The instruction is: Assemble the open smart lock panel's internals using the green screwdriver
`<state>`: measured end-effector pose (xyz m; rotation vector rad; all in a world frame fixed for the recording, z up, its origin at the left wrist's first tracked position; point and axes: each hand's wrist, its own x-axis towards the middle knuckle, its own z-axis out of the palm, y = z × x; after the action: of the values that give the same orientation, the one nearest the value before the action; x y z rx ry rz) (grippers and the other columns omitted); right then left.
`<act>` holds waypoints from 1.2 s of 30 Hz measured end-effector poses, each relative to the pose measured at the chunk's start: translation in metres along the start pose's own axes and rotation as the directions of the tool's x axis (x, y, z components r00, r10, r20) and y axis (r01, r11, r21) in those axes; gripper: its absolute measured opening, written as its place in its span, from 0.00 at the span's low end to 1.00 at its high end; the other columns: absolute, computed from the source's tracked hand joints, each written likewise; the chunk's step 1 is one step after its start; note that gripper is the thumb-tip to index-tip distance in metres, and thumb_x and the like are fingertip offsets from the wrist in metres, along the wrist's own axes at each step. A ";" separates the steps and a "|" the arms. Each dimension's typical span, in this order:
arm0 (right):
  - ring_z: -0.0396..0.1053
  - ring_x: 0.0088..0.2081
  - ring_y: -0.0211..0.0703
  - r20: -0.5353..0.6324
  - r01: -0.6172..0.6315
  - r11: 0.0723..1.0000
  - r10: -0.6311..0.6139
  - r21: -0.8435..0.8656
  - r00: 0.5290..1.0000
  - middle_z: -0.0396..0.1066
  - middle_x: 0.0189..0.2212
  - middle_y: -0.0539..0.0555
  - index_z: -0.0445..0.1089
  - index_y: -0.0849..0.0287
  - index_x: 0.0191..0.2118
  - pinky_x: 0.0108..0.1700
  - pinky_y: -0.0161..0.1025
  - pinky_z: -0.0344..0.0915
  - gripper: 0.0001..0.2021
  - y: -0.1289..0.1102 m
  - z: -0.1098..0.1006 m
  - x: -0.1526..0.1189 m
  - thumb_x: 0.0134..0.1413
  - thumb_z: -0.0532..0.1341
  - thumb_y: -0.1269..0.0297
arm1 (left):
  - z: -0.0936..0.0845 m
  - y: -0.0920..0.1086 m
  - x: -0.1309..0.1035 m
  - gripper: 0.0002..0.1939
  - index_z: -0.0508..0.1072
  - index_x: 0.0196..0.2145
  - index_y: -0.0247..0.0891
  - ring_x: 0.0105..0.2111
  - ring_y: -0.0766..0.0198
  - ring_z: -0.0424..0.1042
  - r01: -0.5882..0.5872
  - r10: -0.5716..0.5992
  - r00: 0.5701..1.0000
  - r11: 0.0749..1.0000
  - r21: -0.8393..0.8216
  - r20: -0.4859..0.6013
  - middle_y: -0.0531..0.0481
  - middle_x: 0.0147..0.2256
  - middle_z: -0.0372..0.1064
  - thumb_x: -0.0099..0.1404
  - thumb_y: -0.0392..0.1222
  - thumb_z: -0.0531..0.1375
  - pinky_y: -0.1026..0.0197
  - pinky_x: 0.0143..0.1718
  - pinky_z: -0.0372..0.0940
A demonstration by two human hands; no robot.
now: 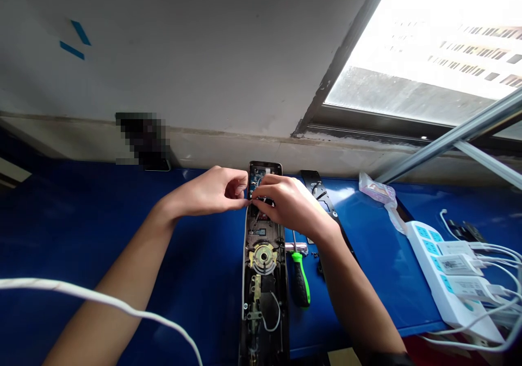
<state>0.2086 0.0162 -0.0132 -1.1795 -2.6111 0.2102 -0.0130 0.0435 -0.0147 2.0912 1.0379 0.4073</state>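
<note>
A long, dark opened housing [255, 233] that looks like an electronic door lock lies lengthwise in front of me. It shows a blue circuit board [255, 174] at its far end, a round metal hub [264, 256] in the middle and a looped white wire [279, 311] nearer me. My left hand [222, 191] is closed at the housing's left edge, its thumb and fingers pinched together. Over the board, my right hand [285, 200] is also closed, its fingertips meeting the left hand's. Whatever sits between the fingertips is too small or hidden to make out.
Right of the housing lie a green-and-black screwdriver [300, 281], small screws [314, 254] and a black plate [324, 203]. A white power strip [428, 268] with plugged-in chargers and a plastic bag [377, 189] are farther right. A white cable [101, 301] crosses before my left forearm.
</note>
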 end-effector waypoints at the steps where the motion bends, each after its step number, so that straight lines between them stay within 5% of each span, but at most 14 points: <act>1: 0.71 0.37 0.39 -0.003 0.003 1.000 -0.003 -0.001 1.000 0.75 0.37 0.53 0.79 0.58 0.39 0.39 0.37 0.60 0.09 0.000 0.001 0.000 0.67 0.60 0.68 | -0.002 -0.002 0.000 0.13 0.64 0.29 0.40 0.27 0.67 0.62 0.012 -0.012 1.000 1.000 0.003 0.008 0.57 0.26 0.66 0.63 0.46 0.64 0.65 0.27 0.56; 6: 0.73 0.38 0.39 -0.025 -0.004 1.000 0.003 -0.014 1.000 0.77 0.40 0.53 0.80 0.57 0.41 0.39 0.37 0.62 0.10 -0.001 0.004 0.001 0.66 0.59 0.69 | -0.008 -0.015 0.000 0.15 0.66 0.33 0.41 0.28 0.66 0.66 0.014 -0.010 0.998 0.997 -0.070 0.066 0.56 0.28 0.72 0.67 0.52 0.63 0.65 0.28 0.60; 25: 0.67 0.36 0.40 -0.144 -0.151 0.988 0.152 0.015 0.978 0.72 0.34 0.53 0.81 0.58 0.36 0.36 0.38 0.59 0.09 -0.010 0.019 0.002 0.61 0.61 0.70 | 0.011 -0.035 0.019 0.14 0.61 0.36 0.41 0.35 0.62 0.76 0.015 -0.014 1.000 0.886 -0.464 0.005 0.58 0.30 0.69 0.65 0.46 0.65 0.61 0.39 0.70; 36: 0.66 0.34 0.38 -0.128 -0.191 0.976 0.204 0.108 0.971 0.70 0.33 0.51 0.77 0.58 0.31 0.38 0.37 0.60 0.06 -0.007 0.024 0.005 0.57 0.62 0.71 | 0.009 -0.031 0.018 0.16 0.61 0.36 0.41 0.33 0.63 0.77 -0.016 0.008 1.000 0.909 -0.416 -0.020 0.58 0.27 0.73 0.65 0.46 0.67 0.65 0.34 0.65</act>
<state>0.1927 0.0151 -0.0338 -1.3699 -2.3384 0.2776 -0.0135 0.0652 -0.0452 1.7127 0.8586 0.5983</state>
